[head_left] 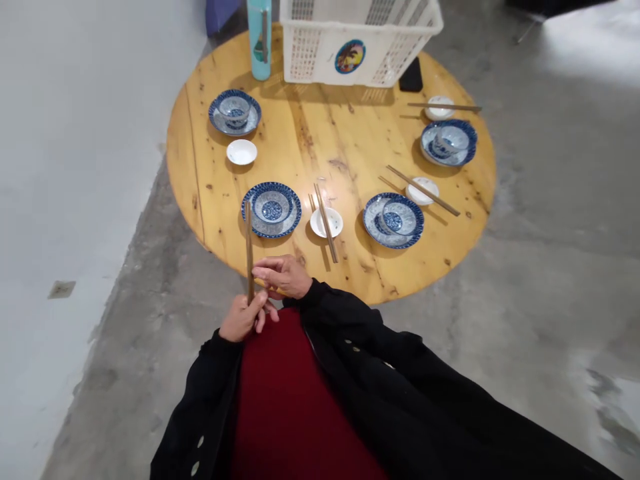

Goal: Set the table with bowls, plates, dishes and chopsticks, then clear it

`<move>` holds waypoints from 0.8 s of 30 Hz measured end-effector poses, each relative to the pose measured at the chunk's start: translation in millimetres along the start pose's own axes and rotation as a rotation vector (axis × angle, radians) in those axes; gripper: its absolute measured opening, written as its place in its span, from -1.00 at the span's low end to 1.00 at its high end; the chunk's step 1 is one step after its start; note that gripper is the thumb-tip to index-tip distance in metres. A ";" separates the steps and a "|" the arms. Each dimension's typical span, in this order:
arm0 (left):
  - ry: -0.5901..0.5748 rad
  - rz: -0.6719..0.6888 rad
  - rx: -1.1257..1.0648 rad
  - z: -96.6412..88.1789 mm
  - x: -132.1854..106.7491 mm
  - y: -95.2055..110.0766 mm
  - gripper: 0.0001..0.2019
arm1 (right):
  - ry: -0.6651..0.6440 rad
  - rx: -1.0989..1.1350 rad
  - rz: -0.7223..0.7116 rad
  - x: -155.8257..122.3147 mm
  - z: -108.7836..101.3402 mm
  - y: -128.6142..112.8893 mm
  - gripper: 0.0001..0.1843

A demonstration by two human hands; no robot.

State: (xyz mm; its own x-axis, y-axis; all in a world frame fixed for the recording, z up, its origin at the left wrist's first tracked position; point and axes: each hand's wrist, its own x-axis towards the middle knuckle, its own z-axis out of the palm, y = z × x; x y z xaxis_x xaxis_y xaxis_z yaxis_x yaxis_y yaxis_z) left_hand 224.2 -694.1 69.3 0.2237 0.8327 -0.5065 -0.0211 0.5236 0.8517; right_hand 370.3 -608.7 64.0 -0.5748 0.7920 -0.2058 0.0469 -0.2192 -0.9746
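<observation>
A pair of brown wooden chopsticks point(249, 250) stands nearly upright in my left hand point(243, 317), whose fingers close around the lower end. My right hand point(287, 275) is just to the right, fingers stretched towards the chopsticks; the fingertips are at their side, and whether they touch is hard to tell. Behind the chopsticks sits a blue-patterned plate point(247, 223) with a matching bowl point(271, 211) on it. To its right, another pair of chopsticks point(327, 227) rests across a small white dish point(316, 225).
More blue plates with bowls lie at the right front point(370, 223), far right point(473, 150) and far left point(214, 120). Two white dishes there carry chopsticks; a left white dish point(242, 152) has none. A white basket point(313, 57), blue bottle point(259, 47) and black phone point(411, 77) occupy the back.
</observation>
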 end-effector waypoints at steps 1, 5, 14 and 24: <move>-0.039 -0.007 -0.001 -3.6 -0.6 -0.3 -0.44 | -0.022 0.073 0.027 1.9 10.2 -2.5 -0.51; -0.056 -0.040 -0.017 -26.2 -5.8 -9.7 -0.47 | -0.126 0.133 0.037 8.2 39.9 -14.2 -0.53; 0.698 0.285 0.258 -121.0 -39.8 -64.7 -0.32 | 0.385 -0.462 -0.509 59.4 65.2 -46.2 -0.71; 0.768 -0.025 -0.008 -179.2 -107.9 -136.5 -0.33 | 0.607 -0.937 -0.350 145.1 63.2 -7.6 -0.75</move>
State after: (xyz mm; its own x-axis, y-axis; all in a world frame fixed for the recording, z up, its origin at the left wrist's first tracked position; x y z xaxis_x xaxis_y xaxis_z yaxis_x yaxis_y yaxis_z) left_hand 28.4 -823.2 -16.5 -0.5156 0.7105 -0.4789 -0.0321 0.5425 0.8394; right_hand 234.9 -528.1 47.2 -0.2031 0.9236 0.3250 0.6928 0.3701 -0.6189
